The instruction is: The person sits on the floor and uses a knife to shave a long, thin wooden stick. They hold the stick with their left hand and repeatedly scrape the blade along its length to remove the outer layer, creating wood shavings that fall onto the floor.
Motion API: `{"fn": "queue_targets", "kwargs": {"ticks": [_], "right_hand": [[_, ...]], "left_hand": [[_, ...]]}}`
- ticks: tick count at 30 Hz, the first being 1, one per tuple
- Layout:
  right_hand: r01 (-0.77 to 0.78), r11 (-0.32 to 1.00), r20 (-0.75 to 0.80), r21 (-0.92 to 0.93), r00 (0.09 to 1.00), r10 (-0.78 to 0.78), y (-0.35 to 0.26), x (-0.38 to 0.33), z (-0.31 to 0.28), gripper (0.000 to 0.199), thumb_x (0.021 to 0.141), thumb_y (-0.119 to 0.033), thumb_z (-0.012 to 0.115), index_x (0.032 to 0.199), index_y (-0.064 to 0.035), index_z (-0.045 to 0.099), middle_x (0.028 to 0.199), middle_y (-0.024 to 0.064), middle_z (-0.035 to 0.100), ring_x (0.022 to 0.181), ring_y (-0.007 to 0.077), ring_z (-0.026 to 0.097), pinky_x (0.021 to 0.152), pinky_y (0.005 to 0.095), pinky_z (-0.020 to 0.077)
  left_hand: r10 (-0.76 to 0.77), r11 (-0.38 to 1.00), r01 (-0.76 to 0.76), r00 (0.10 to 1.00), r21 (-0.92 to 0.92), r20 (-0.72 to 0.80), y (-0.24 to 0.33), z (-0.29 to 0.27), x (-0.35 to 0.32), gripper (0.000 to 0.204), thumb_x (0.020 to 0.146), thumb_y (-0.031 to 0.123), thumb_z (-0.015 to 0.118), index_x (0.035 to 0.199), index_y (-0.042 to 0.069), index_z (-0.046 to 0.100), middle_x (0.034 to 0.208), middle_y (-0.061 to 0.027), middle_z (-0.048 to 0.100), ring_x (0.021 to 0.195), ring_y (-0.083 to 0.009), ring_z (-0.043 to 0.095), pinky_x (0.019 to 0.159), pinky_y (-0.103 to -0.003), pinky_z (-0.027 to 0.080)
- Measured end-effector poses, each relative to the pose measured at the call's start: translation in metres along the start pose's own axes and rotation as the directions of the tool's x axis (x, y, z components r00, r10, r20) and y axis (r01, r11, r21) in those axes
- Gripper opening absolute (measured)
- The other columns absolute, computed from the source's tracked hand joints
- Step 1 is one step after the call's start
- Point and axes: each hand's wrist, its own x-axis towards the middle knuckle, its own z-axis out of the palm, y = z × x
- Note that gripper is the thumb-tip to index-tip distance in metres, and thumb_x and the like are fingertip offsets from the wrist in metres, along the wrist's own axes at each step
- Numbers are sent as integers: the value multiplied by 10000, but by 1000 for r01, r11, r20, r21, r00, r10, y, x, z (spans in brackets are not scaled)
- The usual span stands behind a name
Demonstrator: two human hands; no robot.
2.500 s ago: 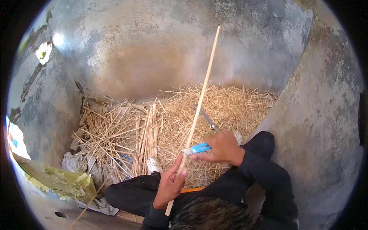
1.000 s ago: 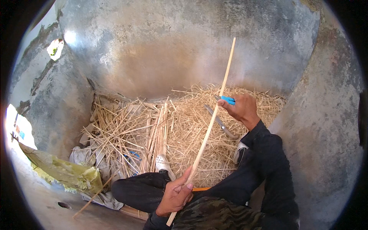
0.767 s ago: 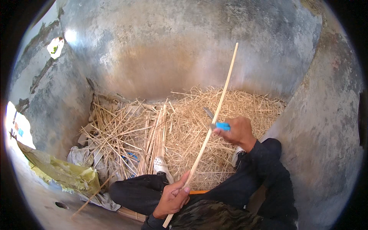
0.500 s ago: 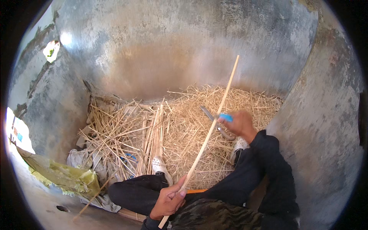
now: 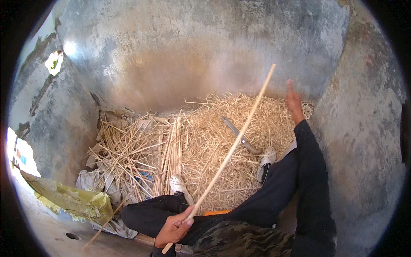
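A long, pale, thin stick [image 5: 231, 150] slants up from my lap toward the far wall. My left hand [image 5: 174, 229] is closed around its lower end, thumb on top. My right hand [image 5: 294, 103] is off the stick, raised to the right near the wall, at least one finger stretched out and slightly blurred; nothing shows in it. On the straw pile [image 5: 201, 158], beneath the stick, lies a knife [image 5: 230, 125] with a metal blade and a curved brown handle. The stick passes over part of it.
Several loose sticks [image 5: 128, 150] lie heaped at the left, beside a row of straighter ones [image 5: 172, 150]. White shoes [image 5: 178, 184] rest at the straw's edge. A yellow-green sheet [image 5: 70, 195] hangs at the lower left. Grey concrete walls [image 5: 180, 51] enclose the spot.
My right hand has left the stick and swung up to the right; the blue piece it held no longer shows. My left hand has moved slightly down and left with the stick.
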Motion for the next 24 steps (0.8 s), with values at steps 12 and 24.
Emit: {"fn": "queue_targets", "kwargs": {"ticks": [12,24], "right_hand": [[-332,834,579,442,815,18,-45,-83,82,284,885,-315,667,766,-117,502,560,-68,408,417,34,332,383,216,249],[380,912,451,-152,848,-279,-32,-103,75,495,841,-594,590,821,-103,531,536,-12,450,437,146,472,446,307,396]], "left_hand": [[233,956,-232,972,177,21,-7,27,66,483,965,115,517,1410,-1,370,712,-7,581,589,-63,524,555,-223,452],[146,959,-146,989,-245,-18,-5,69,128,422,1012,246,431,1356,2,439,601,63,375,482,-17,352,456,-174,303]]}}
